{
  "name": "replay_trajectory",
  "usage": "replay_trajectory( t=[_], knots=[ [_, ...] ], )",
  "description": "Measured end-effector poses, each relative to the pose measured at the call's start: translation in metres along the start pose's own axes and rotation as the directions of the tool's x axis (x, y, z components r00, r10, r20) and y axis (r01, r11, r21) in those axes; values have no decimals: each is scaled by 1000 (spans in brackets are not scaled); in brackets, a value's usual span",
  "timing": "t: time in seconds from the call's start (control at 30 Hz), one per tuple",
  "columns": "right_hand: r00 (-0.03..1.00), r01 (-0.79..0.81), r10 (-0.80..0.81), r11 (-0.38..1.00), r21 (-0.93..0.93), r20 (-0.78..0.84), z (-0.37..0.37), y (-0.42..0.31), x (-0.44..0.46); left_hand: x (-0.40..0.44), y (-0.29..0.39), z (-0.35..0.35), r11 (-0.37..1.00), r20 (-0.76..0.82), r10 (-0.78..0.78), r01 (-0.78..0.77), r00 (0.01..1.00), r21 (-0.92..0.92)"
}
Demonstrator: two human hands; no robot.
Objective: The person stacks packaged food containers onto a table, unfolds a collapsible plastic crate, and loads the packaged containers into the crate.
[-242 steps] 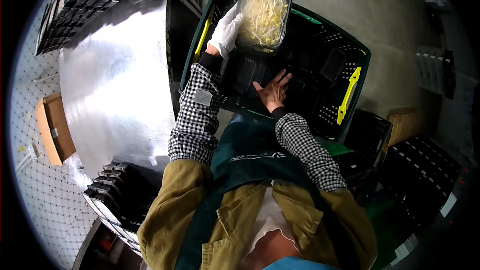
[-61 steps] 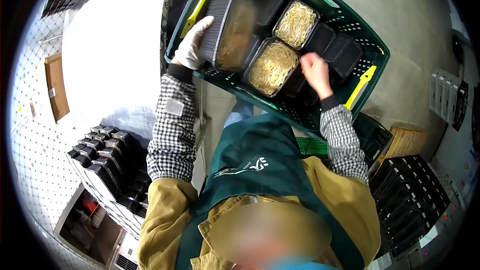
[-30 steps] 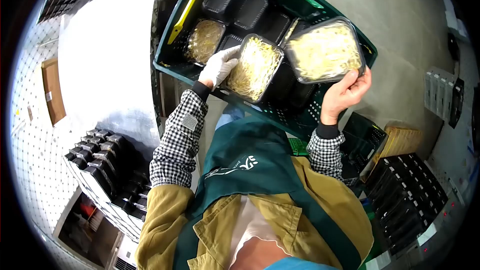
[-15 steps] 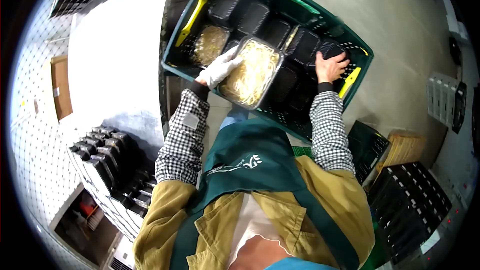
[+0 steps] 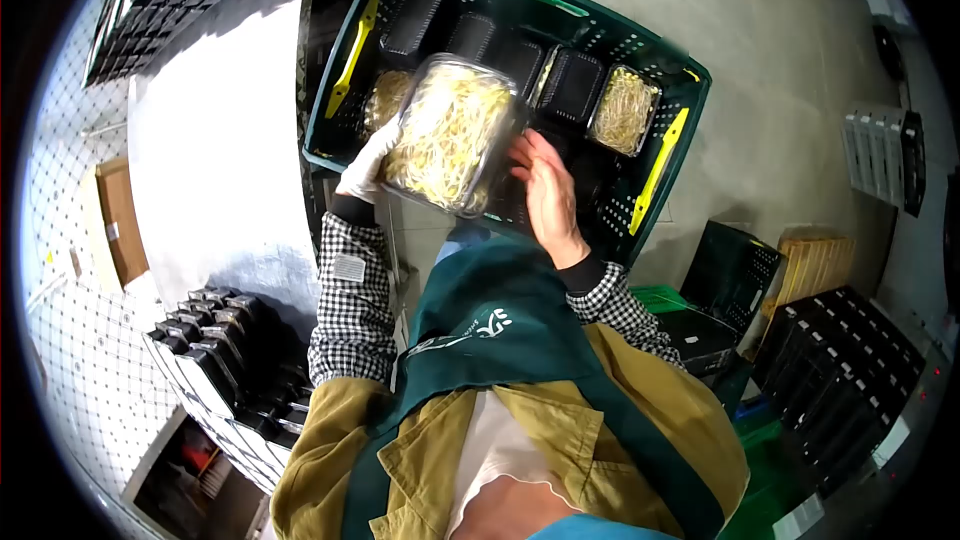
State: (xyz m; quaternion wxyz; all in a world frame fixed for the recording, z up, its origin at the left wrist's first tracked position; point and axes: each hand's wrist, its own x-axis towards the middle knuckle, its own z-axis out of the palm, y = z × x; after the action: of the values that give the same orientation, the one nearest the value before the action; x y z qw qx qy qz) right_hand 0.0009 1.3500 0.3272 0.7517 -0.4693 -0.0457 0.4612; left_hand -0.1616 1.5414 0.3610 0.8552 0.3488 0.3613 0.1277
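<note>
My left hand [image 5: 368, 162], in a white glove, grips the left edge of a clear-topped pack of bean sprouts [image 5: 448, 135], held above the crate. My bare right hand [image 5: 548, 190] is at the pack's right side with its fingers stretched out. Its fingertips are close to the pack's dark edge; I cannot tell whether they touch it. Below is a dark green crate [image 5: 640, 45] with yellow handles. In it lie several black trays [image 5: 572, 87], bottoms up, a sprout pack [image 5: 625, 112] at the right and another pack [image 5: 385, 100] at the left, partly hidden.
On my left runs a pale worktop [image 5: 215, 150], with stacked black trays [image 5: 225, 340] near its front end and more trays at the far end. To my right on the floor stand a dark crate [image 5: 730, 275], a wooden pallet [image 5: 815, 265] and a black stack [image 5: 840, 370].
My right hand has left the crate's right end and come to the held pack. A sprout pack now shows where a black tray was. The held pack has shifted left and up.
</note>
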Motion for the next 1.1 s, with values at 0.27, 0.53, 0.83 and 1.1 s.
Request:
replay_trajectory(
  t=[0.27,0.53,0.83,1.1],
  knots=[
    [533,-415,282,909,44,-798,-207,51,130,-2,11,-1,977,-76,-57,71,995,202],
    [538,-18,181,979,204,-823,-152,16,96,-14,17,34,964,-140,-43,78,989,255],
    [905,334,-425,725,-603,-9,-53,-145,-8,3,0,8,1000,-5,2,-2,1000,-25],
    [600,642,214,445,-624,770,95,-105,142,0,31,-1,984,213,-73,105,974,-142]
  ],
)
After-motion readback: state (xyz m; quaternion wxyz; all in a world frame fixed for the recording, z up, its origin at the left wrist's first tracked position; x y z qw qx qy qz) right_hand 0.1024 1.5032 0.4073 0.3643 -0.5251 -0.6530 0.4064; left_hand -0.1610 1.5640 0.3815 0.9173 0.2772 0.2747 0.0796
